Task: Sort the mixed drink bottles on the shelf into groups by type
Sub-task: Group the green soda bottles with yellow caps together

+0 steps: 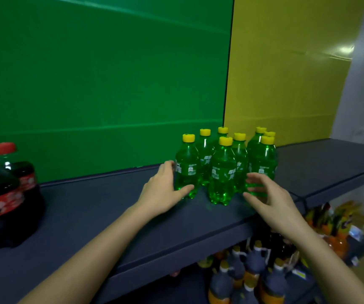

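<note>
Presently, the left hand [163,191] is spread, fingers straight, cupping the leftmost bottle [187,170] of the green bottles [222,172], with the thumb at its base. The right hand [271,200] is wide open, fingers splayed in front of the right-side bottle [262,165]; contact cannot be confirmed. The green bottles, yellow-capped and upright, stand clustered at the rear of the shelf [110,207]. Red-capped cola bottles [1,194] stand well apart, at far left.

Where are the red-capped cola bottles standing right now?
In the head view, the two cola bottles stand at the far left of the shelf, well apart from the green bottles clustered right of centre.
</note>
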`<state>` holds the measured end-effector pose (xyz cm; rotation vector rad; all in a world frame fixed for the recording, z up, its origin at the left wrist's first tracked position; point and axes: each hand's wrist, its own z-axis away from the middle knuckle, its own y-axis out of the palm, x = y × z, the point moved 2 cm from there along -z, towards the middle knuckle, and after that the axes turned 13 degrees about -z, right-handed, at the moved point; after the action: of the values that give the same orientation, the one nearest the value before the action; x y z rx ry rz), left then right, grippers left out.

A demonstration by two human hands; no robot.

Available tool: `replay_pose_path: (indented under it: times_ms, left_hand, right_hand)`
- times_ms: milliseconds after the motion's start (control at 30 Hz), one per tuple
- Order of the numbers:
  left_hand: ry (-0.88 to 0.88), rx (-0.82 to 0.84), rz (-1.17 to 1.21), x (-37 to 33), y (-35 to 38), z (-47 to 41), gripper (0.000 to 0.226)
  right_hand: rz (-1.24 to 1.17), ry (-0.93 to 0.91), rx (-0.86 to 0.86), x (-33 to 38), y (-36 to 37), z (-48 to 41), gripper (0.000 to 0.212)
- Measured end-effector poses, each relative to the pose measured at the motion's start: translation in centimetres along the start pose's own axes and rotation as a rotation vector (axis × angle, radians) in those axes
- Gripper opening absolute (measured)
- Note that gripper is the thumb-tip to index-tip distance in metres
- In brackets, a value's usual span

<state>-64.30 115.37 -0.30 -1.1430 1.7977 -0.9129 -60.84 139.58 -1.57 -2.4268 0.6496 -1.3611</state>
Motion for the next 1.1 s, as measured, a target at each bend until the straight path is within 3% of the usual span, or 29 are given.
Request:
replay_pose_path:
  times_ms: [133,300,667,833,1100]
  left_hand:
    - [-0.18,-0.013,0.14,-0.9,2.0,-2.5,0.092]
    - [-0.206,-0.08,0.356,-0.8,3.3,-3.4,0.061]
    - [-0.266,-0.096,0.409,2.6,0.6,-0.2,0.066]
    - [-0.321,-0.123,0.404,4.9,-1.0,1.8,0.069]
    - [-0.412,-0.198,0.448,7.6,-1.6,3.5,0.071]
  right_hand:
    - [-0.055,-0.041,0.114,-1.2,0.6,-1.5,0.061]
    - [-0.115,-0.068,0.173,-2.1,1.7,-2.3,0.07]
    - [-0.153,-0.126,0.107,-1.1,5.1,-4.3,0.068]
    - [-0.256,-0.027,0.246,0.3,7.5,-5.5,0.073]
    - [-0.254,-0.092,0.429,3.1,11.8,-6.8,0.08]
